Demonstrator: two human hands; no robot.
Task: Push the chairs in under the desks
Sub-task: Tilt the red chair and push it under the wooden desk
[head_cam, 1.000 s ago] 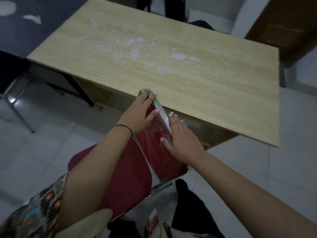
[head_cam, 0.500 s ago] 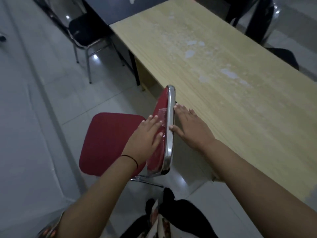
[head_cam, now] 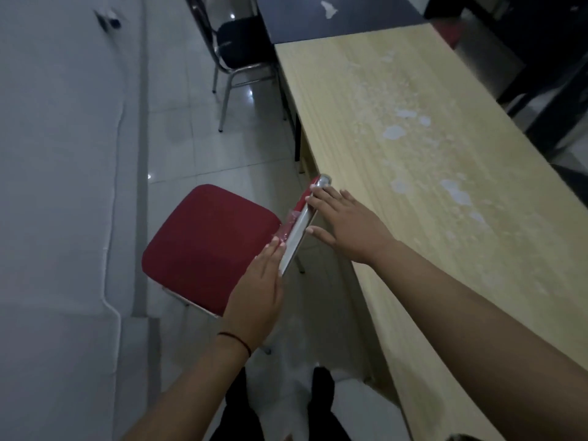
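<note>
Red padding and a chrome tube frame make up the chair [head_cam: 210,246] that stands just left of the long pale wood-grain desk [head_cam: 423,192], out on the glossy grey tiled floor [head_cam: 197,154] and not yet under the desktop. Its seat is a rounded red square, well clear of the desk's near-left edge, and its backrest rises beside that edge, seen almost edge-on as a thin silver rail with a strip of red and a crinkle of clear plastic wrap along it.

The left hand [head_cam: 257,300] lies flat against the seat side of the backrest, fingers straight and together, tips at the rail's near end. The right hand [head_cam: 346,224] presses the desk side of the same rail with fingers spread and straight, thumb lower down the tube; neither hand curls round it. A thin black band [head_cam: 235,340] circles the left wrist.

The rail's long axis runs from near-left to far-right, roughly along the desk's edge, so the chair faces left, away from the desk, its back toward it.

The desktop is blotched with whitish patches. Beyond it sits a dark desk [head_cam: 337,20], with a black-seated metal chair [head_cam: 241,46] partly tucked beside it at the far end.
</note>
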